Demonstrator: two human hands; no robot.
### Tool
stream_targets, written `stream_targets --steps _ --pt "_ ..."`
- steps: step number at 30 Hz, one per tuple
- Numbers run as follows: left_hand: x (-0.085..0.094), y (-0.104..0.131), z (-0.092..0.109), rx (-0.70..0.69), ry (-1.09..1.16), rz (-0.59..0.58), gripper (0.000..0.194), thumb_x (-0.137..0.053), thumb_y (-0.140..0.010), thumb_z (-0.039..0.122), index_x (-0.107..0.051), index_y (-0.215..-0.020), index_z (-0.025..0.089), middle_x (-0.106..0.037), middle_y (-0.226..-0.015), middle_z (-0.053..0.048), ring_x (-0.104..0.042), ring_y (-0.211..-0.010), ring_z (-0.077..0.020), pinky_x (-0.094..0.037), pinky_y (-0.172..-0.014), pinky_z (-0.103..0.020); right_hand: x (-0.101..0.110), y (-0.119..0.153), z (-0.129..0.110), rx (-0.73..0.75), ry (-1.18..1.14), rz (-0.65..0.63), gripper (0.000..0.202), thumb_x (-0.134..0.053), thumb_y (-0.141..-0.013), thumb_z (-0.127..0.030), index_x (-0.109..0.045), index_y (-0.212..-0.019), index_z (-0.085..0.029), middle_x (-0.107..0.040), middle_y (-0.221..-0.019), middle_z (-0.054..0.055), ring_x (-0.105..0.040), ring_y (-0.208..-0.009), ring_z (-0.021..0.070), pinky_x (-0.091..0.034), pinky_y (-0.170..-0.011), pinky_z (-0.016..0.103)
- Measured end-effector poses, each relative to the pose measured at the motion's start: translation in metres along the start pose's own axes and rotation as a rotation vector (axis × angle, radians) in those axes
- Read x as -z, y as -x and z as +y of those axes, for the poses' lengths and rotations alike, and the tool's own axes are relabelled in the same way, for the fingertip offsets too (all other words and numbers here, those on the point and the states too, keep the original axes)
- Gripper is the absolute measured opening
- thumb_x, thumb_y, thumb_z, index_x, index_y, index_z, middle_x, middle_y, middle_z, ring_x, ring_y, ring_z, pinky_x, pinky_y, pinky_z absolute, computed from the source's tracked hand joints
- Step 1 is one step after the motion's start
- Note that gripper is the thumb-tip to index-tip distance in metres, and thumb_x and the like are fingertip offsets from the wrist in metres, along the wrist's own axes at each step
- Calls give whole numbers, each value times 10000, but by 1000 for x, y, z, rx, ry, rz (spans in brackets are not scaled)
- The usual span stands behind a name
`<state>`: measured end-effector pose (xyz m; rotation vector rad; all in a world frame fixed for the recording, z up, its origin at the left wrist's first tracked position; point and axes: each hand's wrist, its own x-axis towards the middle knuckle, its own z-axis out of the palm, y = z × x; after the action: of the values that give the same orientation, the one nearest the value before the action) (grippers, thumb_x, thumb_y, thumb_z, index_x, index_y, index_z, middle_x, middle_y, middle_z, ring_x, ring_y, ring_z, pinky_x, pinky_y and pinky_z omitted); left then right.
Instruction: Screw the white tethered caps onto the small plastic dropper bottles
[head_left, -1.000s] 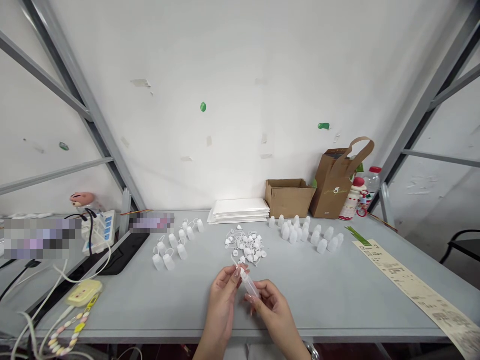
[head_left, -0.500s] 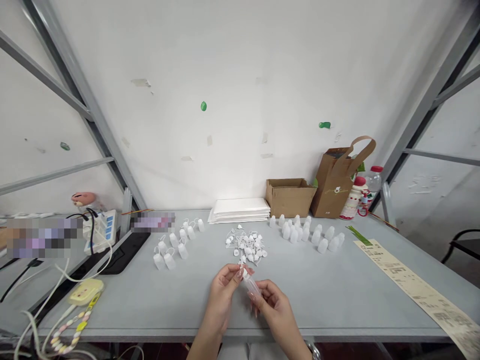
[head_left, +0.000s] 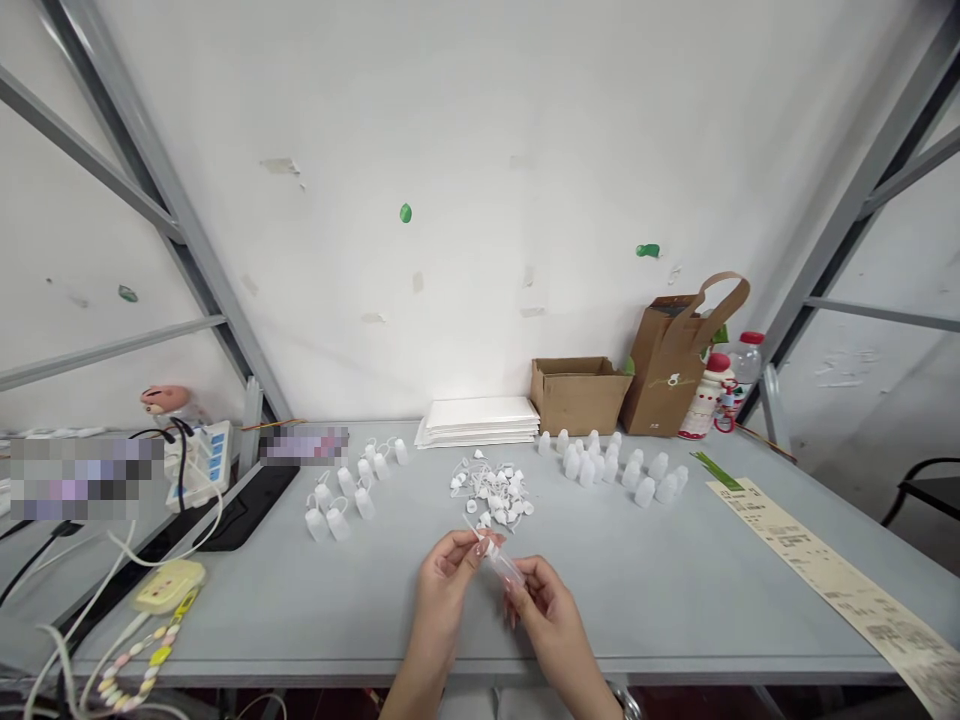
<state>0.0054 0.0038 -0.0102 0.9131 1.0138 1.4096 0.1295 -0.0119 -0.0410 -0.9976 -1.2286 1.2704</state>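
Note:
Near the front of the grey table, my right hand (head_left: 553, 608) grips a small translucent plastic bottle (head_left: 507, 570) by its lower end. The bottle lies tilted, its neck towards the upper left. My left hand (head_left: 444, 590) pinches a white cap (head_left: 490, 548) at the neck; a thin strap sticks out beyond those fingertips. Just behind my hands is a loose heap of white caps with straps (head_left: 495, 490). Bottles with looped straps (head_left: 337, 522) stand in rows at the left. On the right is a group of bottles without straps (head_left: 587, 470).
A stack of white flat packs (head_left: 480, 412), a cardboard box (head_left: 581, 402) and a brown paper bag (head_left: 660, 400) line the wall. At left lie a power strip (head_left: 202, 470), cables and a black flat object (head_left: 251, 510). A long printed paper strip (head_left: 817, 570) crosses the right side.
The bottle has turned slightly in my hands and lies a bit flatter. A thin strap end now shows beyond my left fingertips. Both hands have stayed in nearly the same place.

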Motion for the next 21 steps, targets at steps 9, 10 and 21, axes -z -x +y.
stream_targets --steps 9,10,21 --pt "-6 2 3 8 -6 84 215 -741 -598 342 -649 -675 164 -743 -799 -88 -662 -858 -251 -463 -812 -349 0 5 10 74 161 139 226 -600 -782 -401 -602 -848 -186 -565 -727 6 -506 -685 162 -412 -662 254" --pt "-5 2 3 10 -11 76 209 -739 -601 339 -647 -671 165 -743 -794 -87 -662 -855 -248 -463 -812 -347 0 5 10 80 164 151 226 -606 -777 -402 -606 -843 -185 -561 -724 4 -502 -684 160 -410 -661 252" --pt "-3 -2 6 -20 -1 -34 189 -717 -628 339 -650 -691 174 -734 -799 -81 -656 -828 -227 -461 -798 -328 1 -4 -7 -61 -148 -70 454 -448 -807 -593 -547 -686 -166 -523 -465 -35 -425 -379 92 -341 -426 223"
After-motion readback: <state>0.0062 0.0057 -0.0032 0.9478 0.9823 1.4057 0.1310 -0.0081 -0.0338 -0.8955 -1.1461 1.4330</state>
